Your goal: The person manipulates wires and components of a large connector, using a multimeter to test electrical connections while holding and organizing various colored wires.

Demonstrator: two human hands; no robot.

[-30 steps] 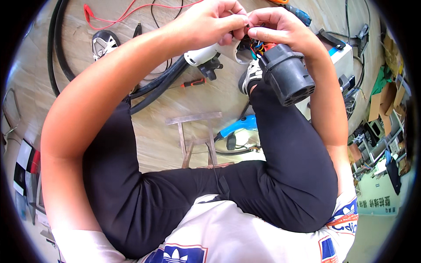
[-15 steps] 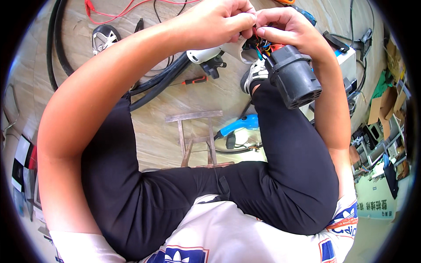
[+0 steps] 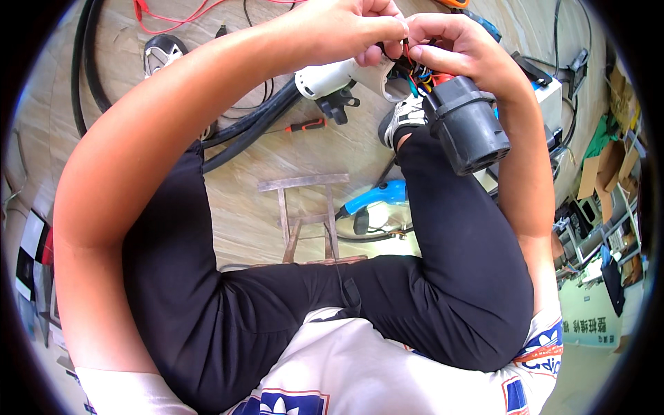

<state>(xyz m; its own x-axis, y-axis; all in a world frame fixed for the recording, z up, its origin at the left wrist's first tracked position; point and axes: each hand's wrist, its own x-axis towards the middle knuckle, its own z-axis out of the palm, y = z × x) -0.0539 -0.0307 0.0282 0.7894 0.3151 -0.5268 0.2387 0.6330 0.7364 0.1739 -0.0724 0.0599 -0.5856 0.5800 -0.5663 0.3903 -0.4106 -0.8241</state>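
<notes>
My left hand (image 3: 370, 31) is pinched at the top of the view, with thin wires at its fingertips. Close beside it, my right hand (image 3: 453, 45) has thumb and forefinger closed on the thin coloured wires (image 3: 415, 71). These wires run into the back of a round black plug connector (image 3: 467, 124), which hangs tilted below my right hand above my right knee. Behind the wires lies a white tubular handle shell (image 3: 377, 77) with a black latch piece (image 3: 337, 105) on its side. The exact wire between the left fingertips is partly hidden.
Thick black cables (image 3: 252, 128) curve across the floor by an orange-black screwdriver (image 3: 306, 126). A wooden stool frame (image 3: 304, 181) and a blue-handled tool (image 3: 377, 197) lie between my legs. Red test leads (image 3: 169, 26) are at upper left; cardboard boxes (image 3: 603, 169) crowd the right.
My left hand has shifted slightly, showing more of the red and black wires between the hands. The black connector has dipped slightly down and to the right.
</notes>
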